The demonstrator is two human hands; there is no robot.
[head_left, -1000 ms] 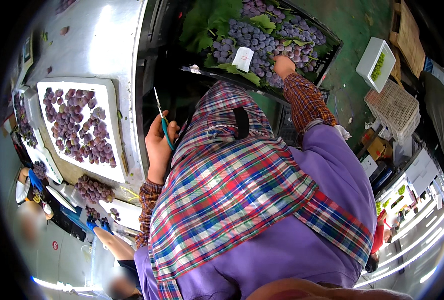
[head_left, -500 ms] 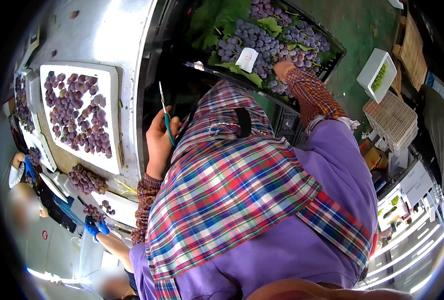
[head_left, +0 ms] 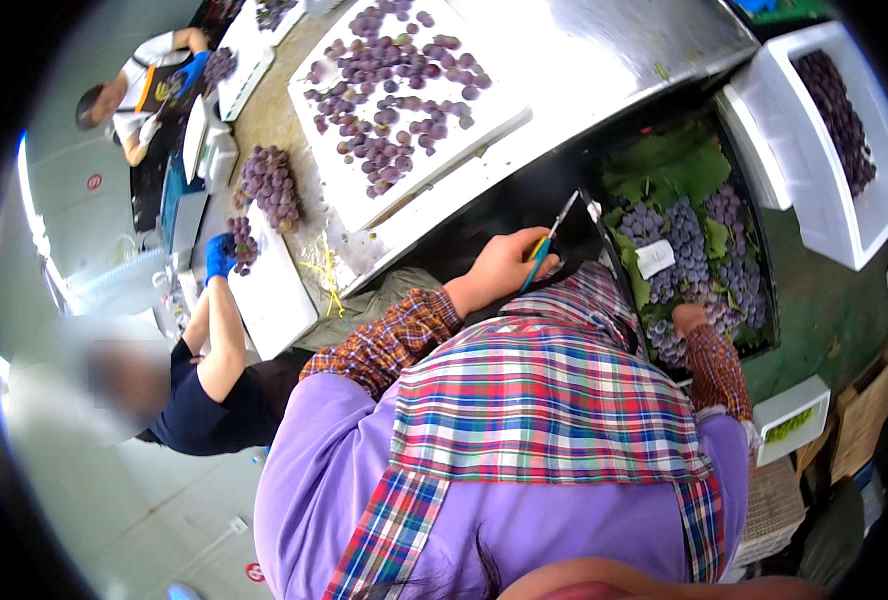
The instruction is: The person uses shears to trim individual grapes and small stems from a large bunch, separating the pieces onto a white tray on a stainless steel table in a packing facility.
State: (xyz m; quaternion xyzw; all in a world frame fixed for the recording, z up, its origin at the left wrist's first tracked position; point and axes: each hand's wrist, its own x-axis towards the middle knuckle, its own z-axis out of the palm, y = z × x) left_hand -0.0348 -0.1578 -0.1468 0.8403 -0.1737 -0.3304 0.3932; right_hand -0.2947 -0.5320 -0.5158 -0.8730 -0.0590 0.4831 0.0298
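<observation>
L hand point(head_left: 501, 268) w/ snips point(head_left: 549, 240)

L hand point(head_left: 499, 272) is raised out front, fingers curled shut in a grip round thin scissors point(head_left: 549, 240), plaid-sleeved forearm angled up from the elbow. R arm reaches fwd and down; R hand point(head_left: 686, 320) lies low, fingers hidden, can't tell open or closed.
</observation>
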